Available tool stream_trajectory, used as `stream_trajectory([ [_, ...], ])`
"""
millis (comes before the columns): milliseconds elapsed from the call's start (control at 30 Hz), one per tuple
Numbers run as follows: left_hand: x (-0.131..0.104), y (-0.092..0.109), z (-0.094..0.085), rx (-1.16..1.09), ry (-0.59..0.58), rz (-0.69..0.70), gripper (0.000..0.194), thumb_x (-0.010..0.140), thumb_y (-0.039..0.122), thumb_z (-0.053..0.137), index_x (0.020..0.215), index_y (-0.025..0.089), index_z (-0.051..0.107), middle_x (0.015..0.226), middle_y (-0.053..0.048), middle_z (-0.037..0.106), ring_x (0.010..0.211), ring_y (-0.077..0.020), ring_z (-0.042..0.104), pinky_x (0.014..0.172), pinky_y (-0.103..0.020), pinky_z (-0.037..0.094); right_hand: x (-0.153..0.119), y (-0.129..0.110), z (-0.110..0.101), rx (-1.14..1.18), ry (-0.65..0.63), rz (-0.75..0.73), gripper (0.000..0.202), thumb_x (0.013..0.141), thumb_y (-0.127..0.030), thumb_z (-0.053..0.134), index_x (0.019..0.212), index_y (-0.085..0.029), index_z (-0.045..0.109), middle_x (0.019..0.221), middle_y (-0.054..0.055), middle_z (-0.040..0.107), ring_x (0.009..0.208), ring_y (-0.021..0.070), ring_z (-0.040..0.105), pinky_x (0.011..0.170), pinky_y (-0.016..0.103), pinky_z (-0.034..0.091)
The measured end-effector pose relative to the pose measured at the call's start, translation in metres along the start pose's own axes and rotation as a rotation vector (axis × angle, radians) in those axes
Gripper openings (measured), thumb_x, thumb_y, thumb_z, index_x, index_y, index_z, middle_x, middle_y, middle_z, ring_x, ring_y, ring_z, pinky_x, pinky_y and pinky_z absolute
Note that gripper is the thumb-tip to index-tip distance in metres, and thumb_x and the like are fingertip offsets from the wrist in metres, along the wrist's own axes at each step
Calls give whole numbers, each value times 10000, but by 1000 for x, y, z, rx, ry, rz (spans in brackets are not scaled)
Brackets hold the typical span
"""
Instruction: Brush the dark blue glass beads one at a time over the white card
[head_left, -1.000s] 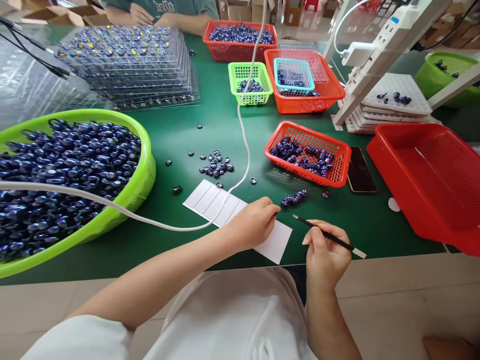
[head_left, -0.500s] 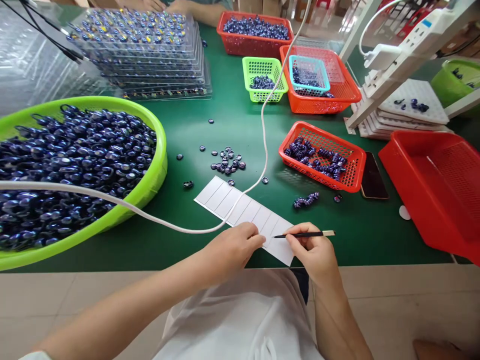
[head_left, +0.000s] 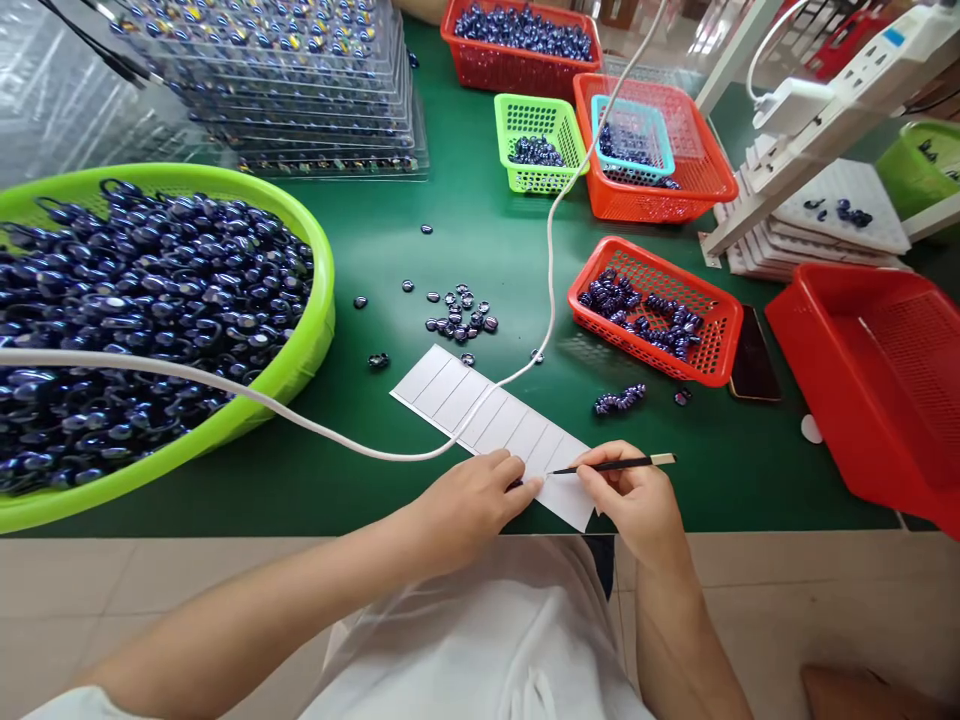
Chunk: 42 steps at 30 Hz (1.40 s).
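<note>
My left hand [head_left: 480, 500] rests at the lower part of a white ruled paper strip [head_left: 499, 425], thumb and fingers pinched together. A bit of something small and dark shows between the fingers, mostly hidden. In my right hand [head_left: 631, 495], a slim black pointed tool [head_left: 619, 464] with a pale rear end is gripped like a pen. Its fine tip points left, close to my left fingertips and just over the paper. Whether it touches the paper I cannot tell. Beyond the strip lies a loose cluster of shiny dark beads [head_left: 459, 318].
A big green basket [head_left: 324, 270] of dark looped pieces fills the left. Stacked clear trays [head_left: 330, 140] stand behind it. A red basket [head_left: 724, 345], a phone [head_left: 756, 360] and a red bin [head_left: 840, 420] are to the right. A white cable [head_left: 375, 452] crosses the paper.
The view has shifted slightly. My left hand has turned a little, and a dark bit now shows between its fingers. The right hand keeps its grip on the black tool.
</note>
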<state>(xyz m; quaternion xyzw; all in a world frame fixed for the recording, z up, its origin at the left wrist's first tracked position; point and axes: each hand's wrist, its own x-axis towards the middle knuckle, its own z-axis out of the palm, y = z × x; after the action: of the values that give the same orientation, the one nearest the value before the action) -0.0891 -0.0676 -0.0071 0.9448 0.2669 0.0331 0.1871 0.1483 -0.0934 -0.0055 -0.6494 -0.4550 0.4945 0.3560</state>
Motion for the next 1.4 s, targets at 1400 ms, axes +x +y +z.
stream_trajectory([
  [1400, 75, -10, 1, -1016, 324, -474, 147, 811, 313, 729, 860, 176, 707, 663, 6, 690, 592, -127, 615, 567, -222, 486, 2, 25, -1, 525, 556, -372, 142, 787, -194, 781, 844, -190, 650, 851, 47, 766, 439, 75, 543, 394, 229, 415],
])
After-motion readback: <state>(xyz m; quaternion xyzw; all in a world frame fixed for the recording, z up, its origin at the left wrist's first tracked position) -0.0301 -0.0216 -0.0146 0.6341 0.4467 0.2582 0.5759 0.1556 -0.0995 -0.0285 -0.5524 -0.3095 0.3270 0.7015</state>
